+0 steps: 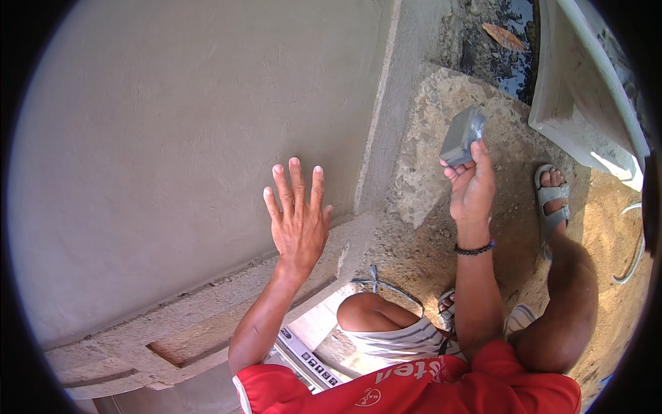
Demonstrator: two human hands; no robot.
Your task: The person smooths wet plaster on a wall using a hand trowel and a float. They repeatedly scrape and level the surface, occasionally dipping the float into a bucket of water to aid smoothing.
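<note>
My left hand (300, 224) is at the smooth grey plastered wall (172, 138), fingers spread and holding nothing. It looks laid flat on the surface, though I cannot tell whether the whole palm touches. Out to the right, my right hand (474, 183) grips a grey rectangular block (460, 138) between thumb and fingers. The block has a flat face and a wet-looking, shiny end; whether it is a sponge or something harder does not show. It is held up over the rough ground, apart from the wall.
A rough ledge (207, 272) runs along the wall's lower edge, and a raised strip (378, 110) borders its right side. A pale trough-like container (572, 131) stands at upper right beside dark water (517, 86). My sandalled foot (553, 200) rests on sandy ground (607, 228).
</note>
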